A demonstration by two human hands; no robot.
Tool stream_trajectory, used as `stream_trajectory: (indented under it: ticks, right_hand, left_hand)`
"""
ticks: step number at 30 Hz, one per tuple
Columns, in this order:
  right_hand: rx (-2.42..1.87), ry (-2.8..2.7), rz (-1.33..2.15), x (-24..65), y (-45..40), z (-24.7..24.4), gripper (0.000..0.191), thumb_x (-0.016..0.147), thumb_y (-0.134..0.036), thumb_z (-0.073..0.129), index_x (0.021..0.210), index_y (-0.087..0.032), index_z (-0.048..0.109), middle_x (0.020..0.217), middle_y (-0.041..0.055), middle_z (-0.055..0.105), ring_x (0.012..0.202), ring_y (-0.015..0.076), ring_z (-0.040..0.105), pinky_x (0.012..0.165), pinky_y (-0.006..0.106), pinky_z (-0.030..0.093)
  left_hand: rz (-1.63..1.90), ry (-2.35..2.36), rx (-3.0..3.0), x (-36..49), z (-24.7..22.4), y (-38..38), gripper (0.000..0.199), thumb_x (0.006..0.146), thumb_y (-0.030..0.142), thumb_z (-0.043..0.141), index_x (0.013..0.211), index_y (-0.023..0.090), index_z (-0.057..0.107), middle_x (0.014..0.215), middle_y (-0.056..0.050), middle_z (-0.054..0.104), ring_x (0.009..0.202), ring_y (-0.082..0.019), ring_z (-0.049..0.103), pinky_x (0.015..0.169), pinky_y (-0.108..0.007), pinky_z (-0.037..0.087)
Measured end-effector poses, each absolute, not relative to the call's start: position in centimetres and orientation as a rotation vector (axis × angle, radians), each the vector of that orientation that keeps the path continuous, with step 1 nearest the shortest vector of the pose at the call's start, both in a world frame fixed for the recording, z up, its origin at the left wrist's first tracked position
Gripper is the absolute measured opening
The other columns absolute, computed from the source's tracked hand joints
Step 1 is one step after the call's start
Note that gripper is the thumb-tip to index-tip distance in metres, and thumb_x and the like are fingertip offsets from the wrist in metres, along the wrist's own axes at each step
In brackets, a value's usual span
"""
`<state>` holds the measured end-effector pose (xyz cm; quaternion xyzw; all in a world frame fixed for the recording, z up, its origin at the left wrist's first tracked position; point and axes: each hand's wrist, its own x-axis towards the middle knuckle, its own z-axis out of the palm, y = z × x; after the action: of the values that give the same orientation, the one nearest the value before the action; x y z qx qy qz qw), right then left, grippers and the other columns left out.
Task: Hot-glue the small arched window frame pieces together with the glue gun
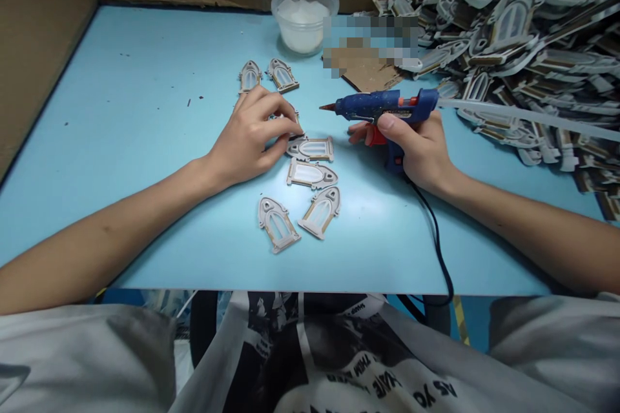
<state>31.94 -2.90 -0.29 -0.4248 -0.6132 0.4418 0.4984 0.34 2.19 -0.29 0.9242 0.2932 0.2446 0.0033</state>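
My right hand [419,145] grips a blue hot glue gun [372,104], its nozzle pointing left and its red trigger by my fingers. A long translucent glue stick [527,117] runs out of its back. My left hand [259,132] is closed in a pinch over the small arched window pieces; a tiny dark thing shows at the fingertips, too small to name. Partly under that hand lies one window piece [295,117]. Beside the fingertips is a sideways window piece [314,149], with another [310,173] just below it. Two more, an upright window piece [278,224] and a tilted one [321,213], lie nearer me.
Two window pieces, one at left [250,76] and one at right [282,75], lie beyond my left hand. Behind them stands a clear tub [305,18] with white contents. A large heap of similar pieces [518,39] fills the right. The gun's black cord [438,239] crosses the front edge.
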Motion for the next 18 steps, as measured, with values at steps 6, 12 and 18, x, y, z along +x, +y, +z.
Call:
stream_trajectory:
  ticks: [6, 12, 18]
  right_hand:
    - [-1.075, -1.403, 1.055, 31.8, -2.9, -0.2, 0.059, 0.087, -0.080, 0.088, 0.074, -0.025, 0.073, 0.077, 0.0063, 0.073, 0.081, 0.0280, 0.078, 0.087, 0.046, 0.064]
    - [-1.057, -1.459, 1.139, 32.3, -2.5, 0.2, 0.056, 0.092, -0.074, 0.086, 0.070, -0.025, 0.070, 0.074, 0.0088, 0.069, 0.079, 0.0297, 0.075, 0.079, 0.047, 0.061]
    - [-1.080, -1.593, 1.230, 33.4, -2.3, 0.1, 0.066, 0.085, -0.085, 0.087, 0.074, -0.021, 0.074, 0.075, 0.0074, 0.069, 0.071, 0.0215, 0.064, 0.067, 0.038, 0.048]
  left_hand:
    - [0.574, 0.710, 2.965, -0.1, -0.5, 2.2, 0.037, 0.108, 0.033, 0.063, 0.142, 0.037, 0.078, 0.170, -0.006, 0.058, 0.150, -0.035, 0.050, 0.124, -0.073, 0.056]
    - [0.645, 0.560, 2.976, 0.1, -0.1, 1.9, 0.023, 0.108, 0.046, 0.070, 0.125, 0.034, 0.081, 0.170, -0.009, 0.060, 0.153, -0.039, 0.053, 0.122, -0.072, 0.055]
    - [0.679, 0.704, 2.879, -0.1, 0.2, 2.1, 0.036, 0.105, 0.053, 0.071, 0.133, 0.030, 0.078, 0.153, -0.009, 0.075, 0.141, -0.035, 0.063, 0.116, -0.064, 0.056]
